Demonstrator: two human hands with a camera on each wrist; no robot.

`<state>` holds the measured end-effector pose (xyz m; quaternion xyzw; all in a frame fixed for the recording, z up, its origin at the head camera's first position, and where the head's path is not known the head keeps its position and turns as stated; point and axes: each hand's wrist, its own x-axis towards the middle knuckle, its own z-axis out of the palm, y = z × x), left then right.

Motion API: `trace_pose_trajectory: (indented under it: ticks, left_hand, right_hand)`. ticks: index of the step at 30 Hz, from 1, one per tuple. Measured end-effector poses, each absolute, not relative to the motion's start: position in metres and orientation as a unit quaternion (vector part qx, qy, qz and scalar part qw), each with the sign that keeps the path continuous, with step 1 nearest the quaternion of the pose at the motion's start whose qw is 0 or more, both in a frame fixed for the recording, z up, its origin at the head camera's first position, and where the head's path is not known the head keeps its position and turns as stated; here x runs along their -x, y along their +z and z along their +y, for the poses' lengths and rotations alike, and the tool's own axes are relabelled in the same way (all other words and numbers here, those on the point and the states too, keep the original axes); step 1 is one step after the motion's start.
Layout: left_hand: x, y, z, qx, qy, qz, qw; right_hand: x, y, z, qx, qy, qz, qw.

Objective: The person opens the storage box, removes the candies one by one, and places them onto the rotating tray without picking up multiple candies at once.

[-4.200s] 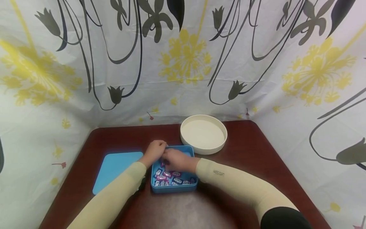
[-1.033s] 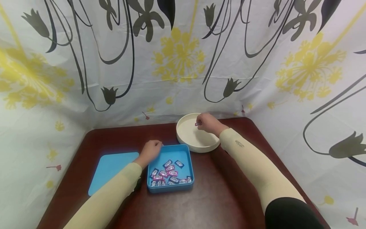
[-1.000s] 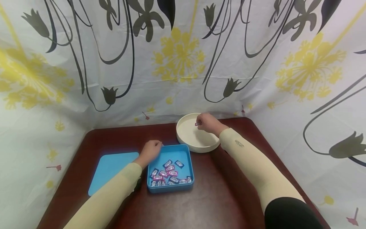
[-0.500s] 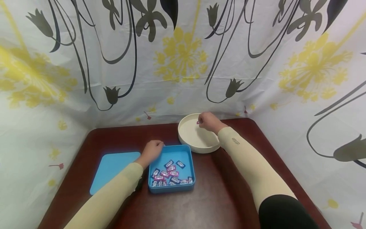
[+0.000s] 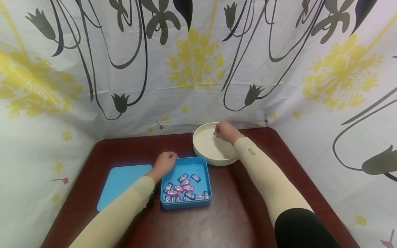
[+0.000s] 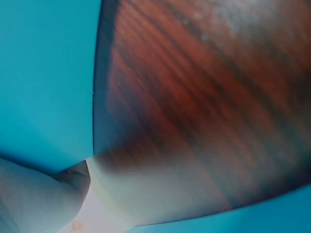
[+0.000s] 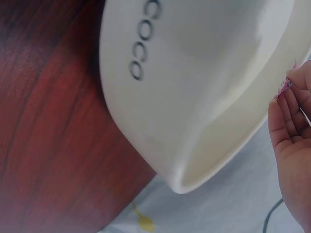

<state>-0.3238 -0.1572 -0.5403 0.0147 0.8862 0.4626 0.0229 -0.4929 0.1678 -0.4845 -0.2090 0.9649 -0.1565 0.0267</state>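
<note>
My right hand point(image 5: 227, 132) is over the round cream tray point(image 5: 214, 160), pinching a small pink-wrapped candy point(image 7: 284, 87) between thumb and fingers. In the right wrist view the candy shows at the fingertips, near the tray's raised rim. My left hand point(image 5: 164, 163) grips the far left corner of the blue rectangular box point(image 5: 186, 204); its fingertips are partly hidden. Inside that box lie several wrapped candies point(image 5: 183, 188), pink and dark blue, mostly toward the near side. The left wrist view shows part of the left hand against the blue wall.
A flat blue lid point(image 5: 124, 181) lies left of the box, partly under the left forearm. The dark red-brown table point(image 5: 223, 213) carries everything. Patterned white cloth point(image 5: 198, 103) stands behind it and on both sides.
Earlier the right hand was inside the blue box among the candies; it moved to the cream tray with one candy. Over the last second it barely shifted. The left hand stayed at the box corner.
</note>
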Motion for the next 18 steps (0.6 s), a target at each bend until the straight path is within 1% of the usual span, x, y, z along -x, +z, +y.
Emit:
trace_pose_trajectory:
  ticks: [6,13,18]
  left_hand:
    - [0.324,-0.541,-0.158,-0.015,0.464,0.885,0.022]
    - [0.324,-0.541,-0.158,-0.012,0.464,0.886,0.021]
    - [0.323,-0.538,-0.157,-0.008,0.464,0.886,0.026]
  right_hand:
    - [0.49,-0.495,0.172,0.183,-0.146,0.971,0.037]
    - [0.481,-0.498,0.176,0.209,-0.115,0.971,0.022]
    - [0.479,-0.5,0.179,0.194,-0.112,0.974,0.04]
